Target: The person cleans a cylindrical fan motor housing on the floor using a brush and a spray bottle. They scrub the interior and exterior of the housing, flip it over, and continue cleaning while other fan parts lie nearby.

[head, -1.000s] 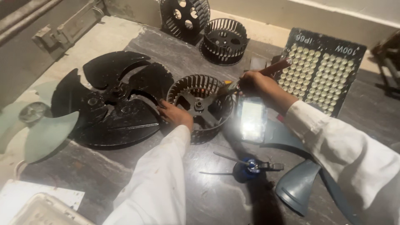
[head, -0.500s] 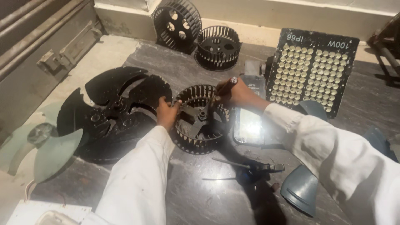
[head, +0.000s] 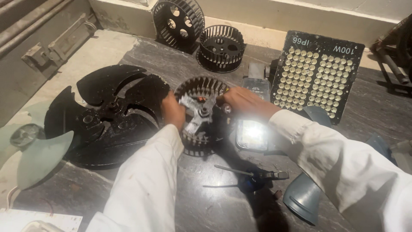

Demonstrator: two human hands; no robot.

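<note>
Kneeling or bending over a dark stone slab (head: 128, 47), a person in white sleeves holds a black blower wheel (head: 201, 114) from both sides. The left hand (head: 173, 111) grips the wheel's left rim, with the fingers curled together over the vanes. The right hand (head: 242, 103) lies on the right rim; its fingers are bent over the edge, but I cannot tell if they pinch something. The wheel rests on the slab, its metal hub facing up. Just left of the wheel lies a big black fan blade (head: 107, 116). Just right of the wheel a small lamp (head: 252, 134) shines brightly, and further right an LED panel (head: 319, 77) lies flat. Behind the wheel two more blower wheels (head: 221, 48) stand near the wall. In front of the wheel lies a small tool (head: 253, 176).
</note>
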